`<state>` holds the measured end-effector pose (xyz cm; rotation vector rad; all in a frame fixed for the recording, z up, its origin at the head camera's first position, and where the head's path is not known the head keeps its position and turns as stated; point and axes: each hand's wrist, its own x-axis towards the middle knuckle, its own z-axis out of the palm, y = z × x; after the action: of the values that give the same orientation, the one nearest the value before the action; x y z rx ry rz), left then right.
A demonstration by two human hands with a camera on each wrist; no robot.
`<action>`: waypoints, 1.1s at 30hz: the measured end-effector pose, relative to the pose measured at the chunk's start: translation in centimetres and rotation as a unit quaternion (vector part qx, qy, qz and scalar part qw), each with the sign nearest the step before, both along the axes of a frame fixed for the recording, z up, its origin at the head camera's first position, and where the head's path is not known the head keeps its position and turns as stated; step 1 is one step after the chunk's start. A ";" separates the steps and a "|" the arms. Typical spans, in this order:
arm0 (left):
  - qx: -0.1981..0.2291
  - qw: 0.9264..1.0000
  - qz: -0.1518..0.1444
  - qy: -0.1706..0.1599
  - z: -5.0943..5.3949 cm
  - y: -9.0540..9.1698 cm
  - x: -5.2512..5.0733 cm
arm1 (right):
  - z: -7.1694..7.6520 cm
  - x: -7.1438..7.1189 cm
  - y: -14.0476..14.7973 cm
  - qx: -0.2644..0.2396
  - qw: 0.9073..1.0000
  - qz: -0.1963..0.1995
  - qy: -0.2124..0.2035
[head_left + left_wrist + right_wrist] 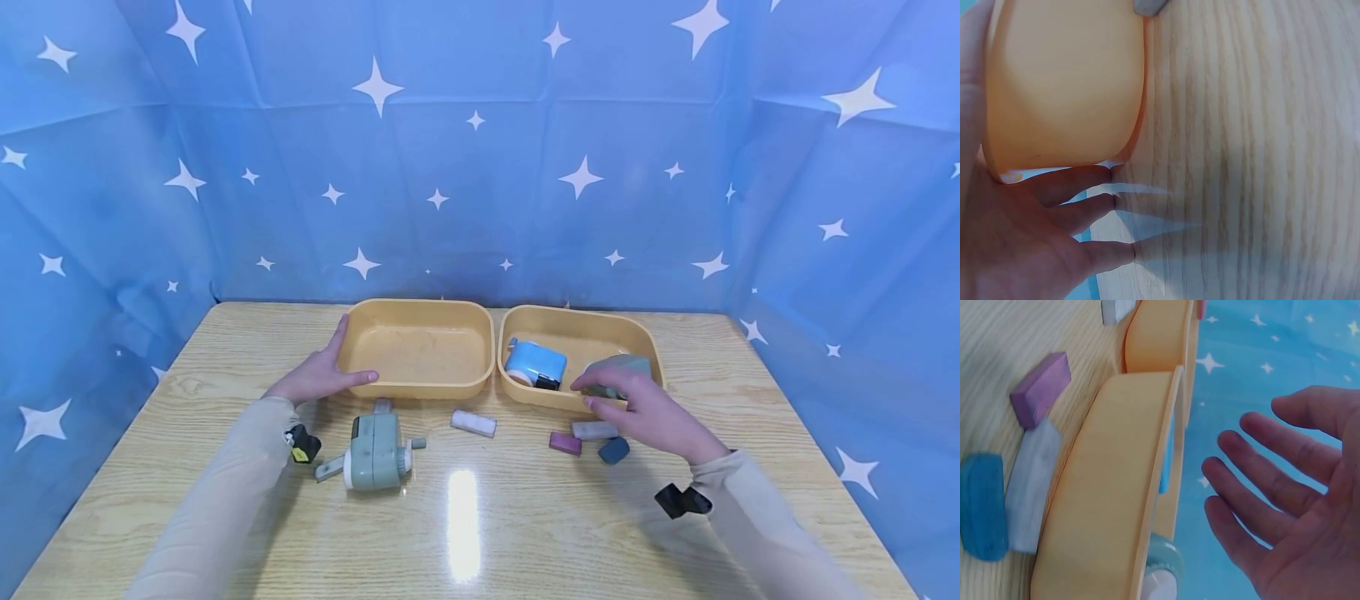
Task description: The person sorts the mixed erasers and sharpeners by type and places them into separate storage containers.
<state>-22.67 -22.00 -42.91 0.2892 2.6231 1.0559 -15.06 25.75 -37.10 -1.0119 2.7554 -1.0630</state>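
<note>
My left hand [318,375] lies spread against the left end of an orange-tan tray [420,389], its thumb by the front rim. In the left wrist view the fingers [1085,212] are nearly straight beside the tray's outer wall [1072,87]. Over the front right part of a second tray [547,398] hovers my right hand [652,412], fingers slightly bent and holding nothing. That tray holds a blue toy [537,362] and a grey-green toy [637,364], the latter partly hidden by the hand. In the right wrist view the right hand [1291,481] stands apart from the tray wall [1107,469].
Before the left tray sits a grey-green toy with a crank [375,452], a small grey block [382,406] behind it. A whitish block [473,423] lies mid-table. Purple [565,443], grey [594,430] and dark blue [614,451] blocks lie before the right tray. A starry blue curtain [480,233] hangs behind.
</note>
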 end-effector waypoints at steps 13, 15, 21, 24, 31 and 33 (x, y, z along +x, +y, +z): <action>-0.001 1.000 -0.002 0.006 -0.2 -0.2 0.0 | -0.8 1.0 -1.7 -0.010 0.997 0.018 -0.079; -0.002 1.000 -0.002 0.006 -0.2 -0.2 0.0 | -1.1 1.0 -1.9 -0.015 0.996 0.027 -0.083; -0.002 1.000 -0.001 0.007 -0.1 -0.2 0.2 | -1.8 1.2 -2.4 -0.006 0.997 0.030 -0.065; 0.001 1.000 0.001 0.006 -0.1 -0.2 0.2 | -2.2 1.3 -2.7 -0.001 0.998 0.028 -0.055; -0.002 1.000 0.002 0.002 0.1 0.1 0.1 | -3.5 1.3 -3.6 -0.036 0.996 0.046 -0.070; 0.000 1.000 0.002 0.001 0.1 0.1 0.1 | -3.7 1.3 -4.0 -0.045 0.995 0.055 -0.073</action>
<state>-22.55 -21.89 -42.84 0.2842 2.6274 1.0568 -13.73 21.75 -40.84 -1.0376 2.5267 -1.2022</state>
